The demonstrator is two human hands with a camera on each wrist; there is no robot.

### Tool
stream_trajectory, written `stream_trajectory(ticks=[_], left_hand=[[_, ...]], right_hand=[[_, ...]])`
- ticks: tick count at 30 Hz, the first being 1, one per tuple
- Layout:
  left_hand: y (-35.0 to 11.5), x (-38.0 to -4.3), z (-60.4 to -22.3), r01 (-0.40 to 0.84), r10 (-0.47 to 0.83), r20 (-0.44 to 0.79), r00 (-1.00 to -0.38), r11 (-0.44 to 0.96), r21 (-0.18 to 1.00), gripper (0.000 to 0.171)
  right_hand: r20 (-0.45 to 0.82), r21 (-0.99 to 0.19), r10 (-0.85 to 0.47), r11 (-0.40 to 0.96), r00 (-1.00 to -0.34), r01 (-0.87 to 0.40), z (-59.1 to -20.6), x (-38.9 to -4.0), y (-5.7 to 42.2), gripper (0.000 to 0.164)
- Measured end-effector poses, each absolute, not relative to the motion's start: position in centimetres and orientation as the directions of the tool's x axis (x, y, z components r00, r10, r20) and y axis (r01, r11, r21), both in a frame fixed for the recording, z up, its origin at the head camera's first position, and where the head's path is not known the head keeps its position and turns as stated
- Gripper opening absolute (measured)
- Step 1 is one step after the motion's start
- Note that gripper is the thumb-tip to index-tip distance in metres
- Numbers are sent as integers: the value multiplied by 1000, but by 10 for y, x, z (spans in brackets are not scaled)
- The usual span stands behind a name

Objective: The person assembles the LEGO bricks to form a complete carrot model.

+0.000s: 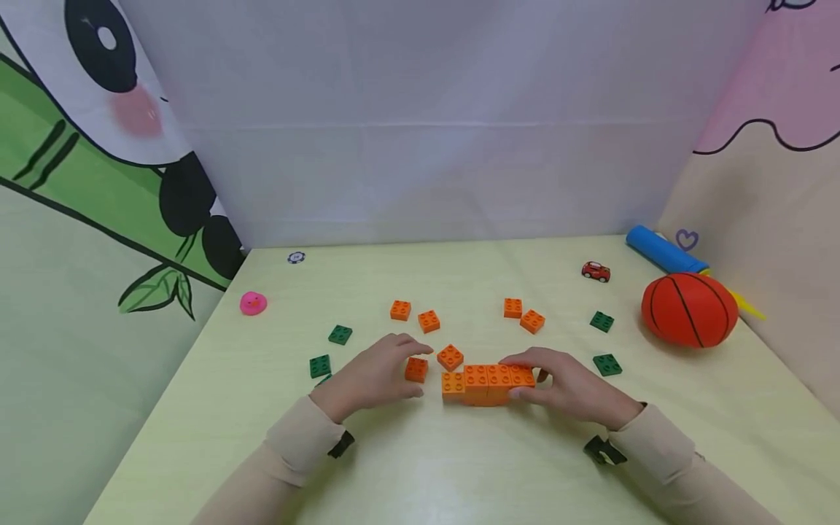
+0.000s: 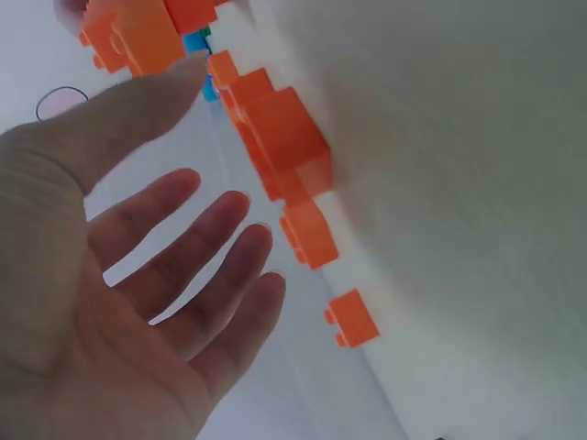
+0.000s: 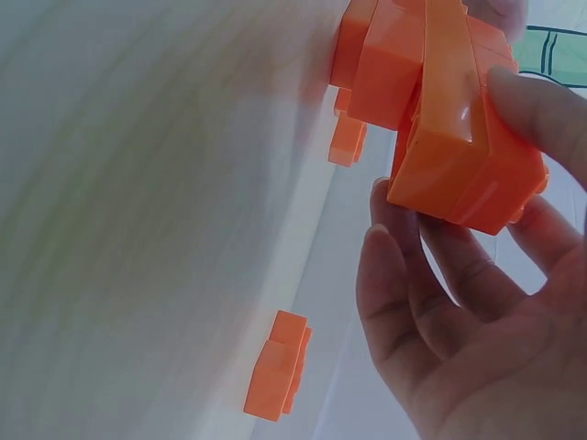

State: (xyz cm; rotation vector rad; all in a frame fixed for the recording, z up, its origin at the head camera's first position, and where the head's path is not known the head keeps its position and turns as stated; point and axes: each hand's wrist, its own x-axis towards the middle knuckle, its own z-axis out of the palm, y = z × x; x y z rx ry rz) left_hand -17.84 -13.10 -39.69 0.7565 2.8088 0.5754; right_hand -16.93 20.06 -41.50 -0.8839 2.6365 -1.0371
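Note:
My right hand (image 1: 558,379) grips the right end of a row of joined orange toy bricks (image 1: 487,385), thumb on the near side and fingers behind. In the right wrist view, the thumb presses one face of the orange bricks (image 3: 449,119), with fingertips at the opposite side. My left hand (image 1: 377,372) has its thumb and fingers spread apart around a loose orange brick (image 1: 416,369), left of the row. The left wrist view shows that palm with nothing in its grasp. Another loose orange brick (image 1: 450,357) lies just behind the row's left end.
Farther back lie two pairs of orange bricks (image 1: 400,310) (image 1: 513,308). Green bricks lie left (image 1: 340,335) and right (image 1: 607,364). A red toy basketball (image 1: 689,310), blue cylinder (image 1: 666,249), red toy car (image 1: 596,271), pink duck (image 1: 253,303) and chip (image 1: 296,257) stand toward the edges.

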Motion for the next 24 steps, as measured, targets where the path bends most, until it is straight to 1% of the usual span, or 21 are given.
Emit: stream_trajectory(ticks=[7,11,17,21,24], left_hand=[[-136,-188,-406,390,454,-97,-885,840,376,53],[-134,-191,-408,390,460,-111,-881,839,378,49],[-132,-194,-412,394,468,-121,-875,836,382,37],[-131,-192,-412,384,464,-118,-878,829,406,35],[-130,-191,-411,365,457,-107,-883,811,456,36]], right_hand=[[30,-678,-572,591,-820,-437,-415,-169,200,50],[25,-677,-571,594,-820,-434,-415,-169,200,51],[13,-677,-574,598,-818,-430,-415,-169,200,53],[16,-673,-573,600,-820,-432,-414,-169,200,53],[14,-671,-569,604,-823,-429,-415,-169,201,53]])
